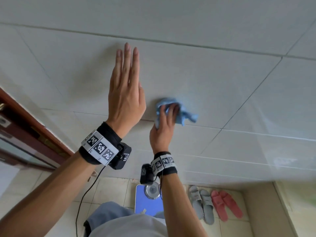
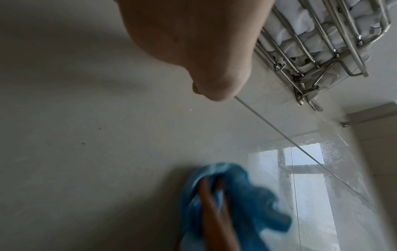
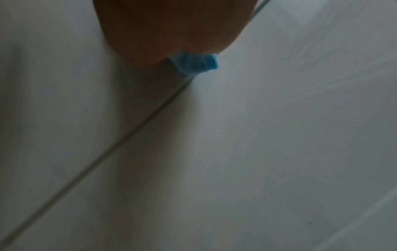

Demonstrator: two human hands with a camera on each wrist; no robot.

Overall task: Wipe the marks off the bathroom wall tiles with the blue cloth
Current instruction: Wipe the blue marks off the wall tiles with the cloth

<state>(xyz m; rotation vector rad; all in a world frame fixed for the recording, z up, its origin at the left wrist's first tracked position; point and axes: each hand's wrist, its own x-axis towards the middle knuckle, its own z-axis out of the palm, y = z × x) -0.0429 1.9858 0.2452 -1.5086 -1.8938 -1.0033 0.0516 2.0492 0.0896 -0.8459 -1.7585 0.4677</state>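
The right hand (image 1: 163, 127) presses the bunched blue cloth (image 1: 177, 111) against the pale wall tiles (image 1: 222, 82), its fingers curled into the fabric, just above a horizontal grout line; the cloth's loose end trails to the right. The left hand (image 1: 125, 93) is held flat just left of the cloth, fingers straight and pressed together, gripping nothing; whether it touches the tiles I cannot tell. Far below, a blue scale (image 1: 147, 200) and two pairs of slippers (image 1: 214, 203) lie on the floor; the left wrist view shows small dark specks (image 2: 83, 143) on the tile and a metal rack (image 2: 322, 51) above.
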